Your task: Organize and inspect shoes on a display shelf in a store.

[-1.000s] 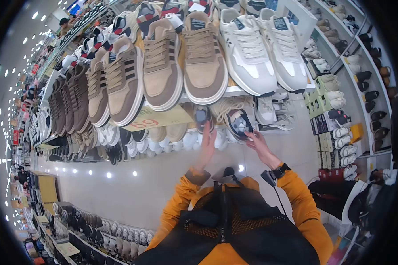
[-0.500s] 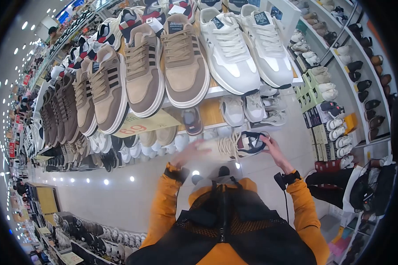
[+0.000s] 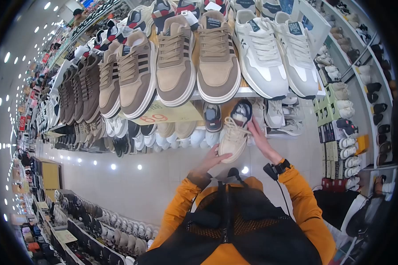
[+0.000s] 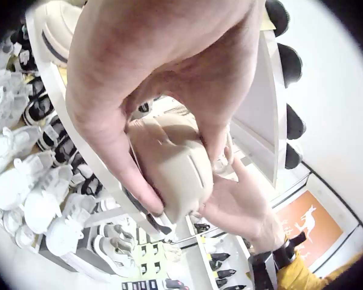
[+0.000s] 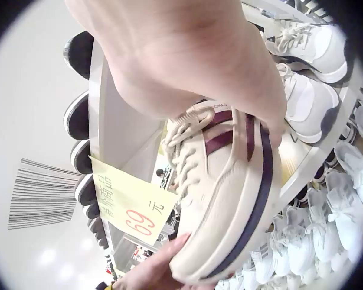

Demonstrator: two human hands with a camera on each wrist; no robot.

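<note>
A cream lace-up sneaker point(image 3: 232, 140) is held in front of the lower shelf, its toe pointed at the wearer. It has maroon stripes and a dark line along the sole in the right wrist view. My left hand point(image 3: 210, 161) grips the toe, with thumb and fingers on either side of it in the left wrist view. Along the sneaker's side near the heel, my right hand point(image 3: 262, 142) holds on, partly hiding the collar in the right wrist view. A similar dark-lined shoe point(image 3: 212, 117) sits on the lower shelf beside it.
Above, the display shelf carries tan-and-brown sneakers point(image 3: 174, 66) and white-grey sneakers point(image 3: 263, 57), toes over its edge. A yellow price sign point(image 3: 166, 113) marked 69 hangs below. Stacked shoe boxes point(image 3: 327, 132) stand to the right, with more shoe racks point(image 3: 106, 216) behind at lower left.
The sneaker came out from the lower shelf, lay sideways with its toe leftward, then swung so the toe faces the wearer. My left hand moved onto its toe; the right stayed near the heel.
</note>
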